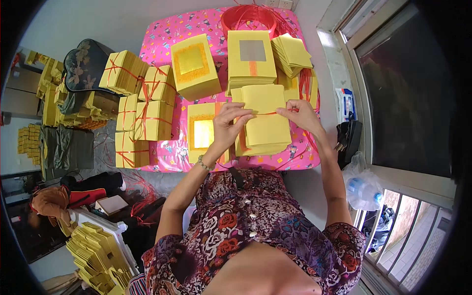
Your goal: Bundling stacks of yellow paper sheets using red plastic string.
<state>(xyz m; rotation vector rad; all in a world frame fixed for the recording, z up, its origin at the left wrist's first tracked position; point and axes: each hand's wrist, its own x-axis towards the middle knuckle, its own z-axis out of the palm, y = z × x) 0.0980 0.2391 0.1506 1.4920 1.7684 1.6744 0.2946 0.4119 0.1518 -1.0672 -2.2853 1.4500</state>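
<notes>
A thick stack of yellow paper sheets (269,132) lies near the table's front edge, between my two hands. A thin red plastic ribbon (266,113) runs straight across its top face. My left hand (230,123) pinches the ribbon at the stack's left side. On the opposite side my right hand (301,116) has thumb and finger closed on the same ribbon. Beside my left wrist sits another yellow stack with a shiny gold square (203,132). Whether the ribbon passes underneath the held stack is hidden.
Ribbon-tied yellow bundles (153,120) are piled at the table's left. Farther back stand a gold-square stack (191,64), a grey-square stack (252,54) and a red basin (248,18) with loose ribbon. The pink patterned tablecloth (169,160) covers the table; a window (413,93) is at right.
</notes>
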